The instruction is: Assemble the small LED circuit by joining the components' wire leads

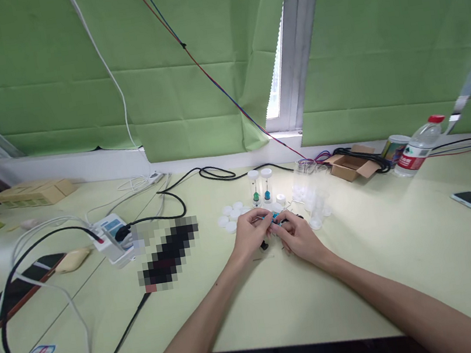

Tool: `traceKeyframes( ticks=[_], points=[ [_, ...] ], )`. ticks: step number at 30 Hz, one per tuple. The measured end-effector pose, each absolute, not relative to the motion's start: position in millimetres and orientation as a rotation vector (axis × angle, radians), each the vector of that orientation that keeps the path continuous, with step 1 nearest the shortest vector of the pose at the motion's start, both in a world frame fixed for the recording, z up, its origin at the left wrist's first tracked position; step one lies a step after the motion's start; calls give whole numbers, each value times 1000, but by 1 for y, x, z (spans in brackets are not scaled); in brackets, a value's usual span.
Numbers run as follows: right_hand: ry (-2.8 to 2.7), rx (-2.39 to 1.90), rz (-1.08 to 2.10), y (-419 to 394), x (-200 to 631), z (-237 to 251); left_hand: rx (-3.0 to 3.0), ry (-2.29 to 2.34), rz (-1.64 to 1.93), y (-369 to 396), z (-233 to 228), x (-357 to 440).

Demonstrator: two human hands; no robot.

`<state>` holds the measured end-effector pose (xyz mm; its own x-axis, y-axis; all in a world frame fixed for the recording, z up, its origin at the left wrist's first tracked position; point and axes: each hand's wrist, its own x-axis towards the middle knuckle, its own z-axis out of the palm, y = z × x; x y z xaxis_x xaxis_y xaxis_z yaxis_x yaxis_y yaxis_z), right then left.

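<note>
Two hands meet just in front of the vials: our left hand and right hand both pinch a small blue part between the fingertips, low over the table. We cannot tell what the part is; it's too small. White caps lie left of the vials, empty clear tubes right of them. Our worry: the part looks tiny, so a loose pinch could let it spring off among the caps. The right wrist sits near the tubes, and a sideways nudge might topple them. A black cable loops farther left of the vials, well apart from us.
</note>
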<state>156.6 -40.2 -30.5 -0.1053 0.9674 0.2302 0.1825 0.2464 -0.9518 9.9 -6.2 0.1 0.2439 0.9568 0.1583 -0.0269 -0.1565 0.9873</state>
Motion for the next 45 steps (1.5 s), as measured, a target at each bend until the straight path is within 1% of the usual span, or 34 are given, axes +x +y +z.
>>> traceKeyframes(
  ticks=[8,14,25,45],
  points=[
    [-1507,-1110,976,-40,157,-32,1373,929,1152,-5,-3,12],
    [-1511,-1122,964,-39,156,-31,1434,940,1150,-1,-9,12],
    [-1531,-1110,943,-39,158,-33,1511,1011,1093,-3,-7,10],
    [-1537,-1145,894,-37,157,-34,1536,918,1068,-3,-8,10]
  ],
)
